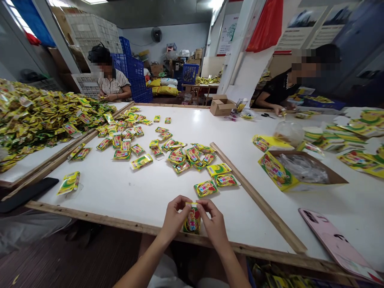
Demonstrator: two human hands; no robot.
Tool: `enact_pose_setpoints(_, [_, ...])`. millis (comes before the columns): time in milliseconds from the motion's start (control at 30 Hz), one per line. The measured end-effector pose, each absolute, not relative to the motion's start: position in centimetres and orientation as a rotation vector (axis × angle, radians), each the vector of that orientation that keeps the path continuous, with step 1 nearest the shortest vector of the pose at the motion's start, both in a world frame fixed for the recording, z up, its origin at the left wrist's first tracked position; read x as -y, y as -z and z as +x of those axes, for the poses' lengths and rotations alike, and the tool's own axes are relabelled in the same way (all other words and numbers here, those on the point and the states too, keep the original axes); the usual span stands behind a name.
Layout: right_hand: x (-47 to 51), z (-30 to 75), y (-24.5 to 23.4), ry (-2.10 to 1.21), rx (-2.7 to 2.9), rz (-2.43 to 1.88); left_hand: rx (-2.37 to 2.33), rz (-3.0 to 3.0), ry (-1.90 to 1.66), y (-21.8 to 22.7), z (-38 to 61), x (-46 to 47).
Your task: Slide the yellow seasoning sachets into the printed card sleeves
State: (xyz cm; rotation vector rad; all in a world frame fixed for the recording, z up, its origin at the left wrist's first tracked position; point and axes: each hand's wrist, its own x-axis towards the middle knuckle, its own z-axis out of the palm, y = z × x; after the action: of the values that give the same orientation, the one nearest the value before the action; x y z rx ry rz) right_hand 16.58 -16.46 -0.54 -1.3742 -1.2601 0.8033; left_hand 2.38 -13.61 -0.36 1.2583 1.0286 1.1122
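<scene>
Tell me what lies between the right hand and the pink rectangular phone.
A long brown wooden strip, lying on the white tabletop, in the head view.

I see the left arm (pixel 150 254) and right arm (pixel 232 260) reach forward, bare. The left hand (pixel 175 215) and right hand (pixel 213 219) nearly meet, thumbs (pixel 184 212) close, fingers (pixel 209 204) bent and pinching.

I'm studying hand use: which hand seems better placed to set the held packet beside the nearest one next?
Probably the right hand: the nearest packet lies just beyond it, farther from the left hand. Both touch the top of the held packet.
</scene>
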Motion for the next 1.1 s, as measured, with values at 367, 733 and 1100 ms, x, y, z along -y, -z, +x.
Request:
enact_pose_setpoints(367, [16.1,16.9,-0.2,-0.846,1.292,-1.394,-1.065,1.367,-1.099,-0.5,2.8,13.2])
enact_pose_setpoints(733, [17.5,17.0,1.1,-0.888,1.301,-1.323,-0.975,1.437,-1.082,0.9,1.4,13.9])
enact_pose_setpoints(1100, [20.8,22.0,-1.3,-0.499,1.242,-1.541,-0.976,1.569,-1.029,0.2,2.6,13.5])
